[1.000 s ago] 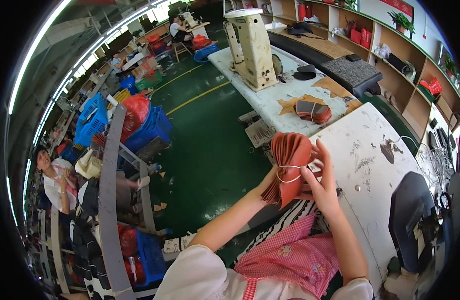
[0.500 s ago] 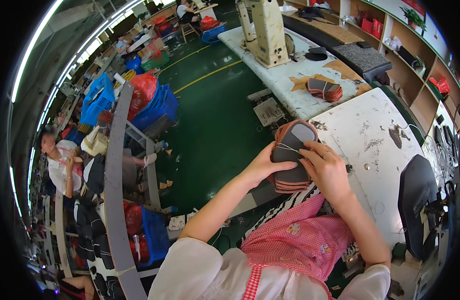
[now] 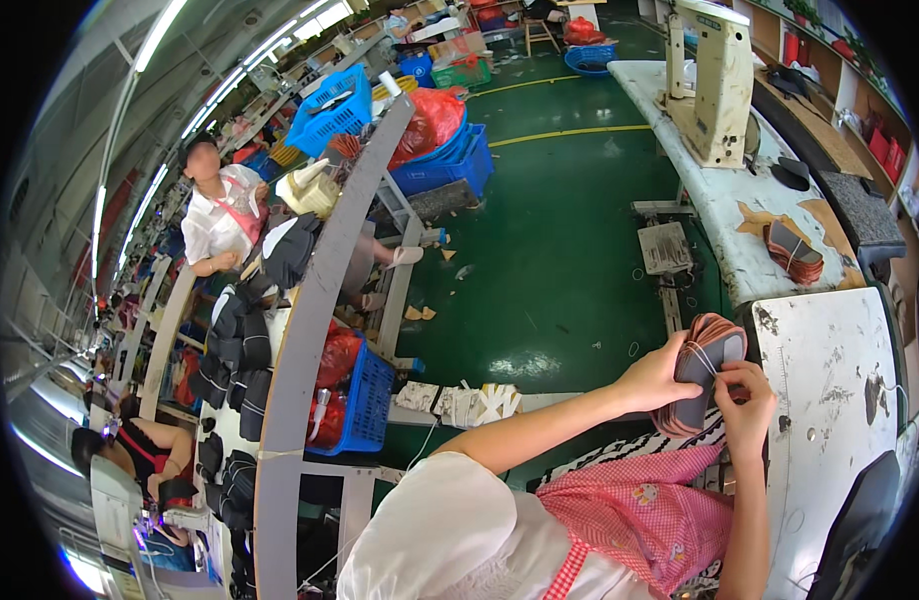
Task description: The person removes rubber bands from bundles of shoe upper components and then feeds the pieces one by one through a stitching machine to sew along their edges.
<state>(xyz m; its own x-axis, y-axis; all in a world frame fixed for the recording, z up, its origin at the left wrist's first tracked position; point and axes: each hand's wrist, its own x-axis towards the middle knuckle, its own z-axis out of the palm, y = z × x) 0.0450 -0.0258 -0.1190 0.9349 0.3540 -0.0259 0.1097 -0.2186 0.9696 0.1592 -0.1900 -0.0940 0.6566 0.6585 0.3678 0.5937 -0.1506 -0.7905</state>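
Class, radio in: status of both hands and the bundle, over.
Left hand and right hand both gripping banded stack of brown shoe insoles. Held above lap, beside scuffed white worktable. Nothing obstructing.

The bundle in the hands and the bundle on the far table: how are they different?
The held bundle is gripped by the left hand and right hand; the far bundle lies untouched on the table. The held bundle shows a grey top piece; the far bundle lies flat. Both are stacks of brown pieces tied with a band.
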